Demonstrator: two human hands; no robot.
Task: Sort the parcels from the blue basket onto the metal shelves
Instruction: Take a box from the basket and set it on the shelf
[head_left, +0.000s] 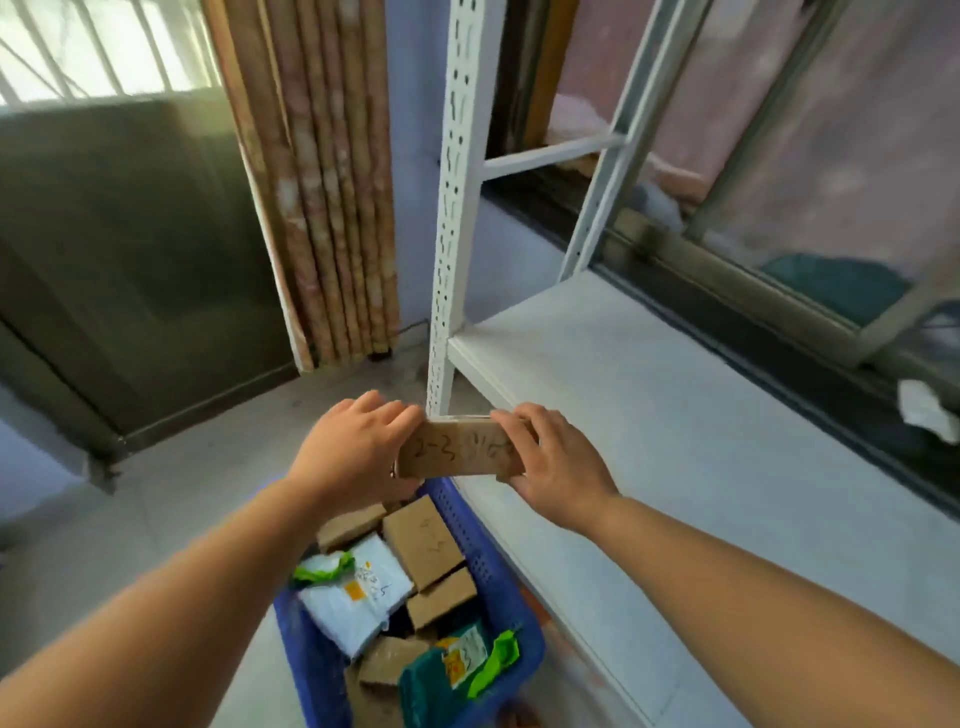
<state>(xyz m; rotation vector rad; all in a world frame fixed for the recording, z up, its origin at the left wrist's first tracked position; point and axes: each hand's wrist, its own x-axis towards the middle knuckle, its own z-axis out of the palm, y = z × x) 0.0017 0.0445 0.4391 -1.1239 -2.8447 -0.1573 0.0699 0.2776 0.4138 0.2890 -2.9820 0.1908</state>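
I hold a small brown cardboard parcel (457, 449) with handwritten numbers between both hands. My left hand (358, 452) grips its left end and my right hand (556, 462) grips its right end. The parcel hangs above the far end of the blue basket (493, 566), level with the front corner of the white metal shelf (649, 415). The basket on the floor holds several parcels: brown boxes (423, 540), a white mailer bag (358, 592) and a green bag (441, 675).
The shelf's perforated white upright (452, 208) rises just behind the parcel. A pink curtain (322, 182) hangs at the left, a dark door panel (130, 260) farther left. Windows (779, 182) run behind the shelf. The floor is pale tile.
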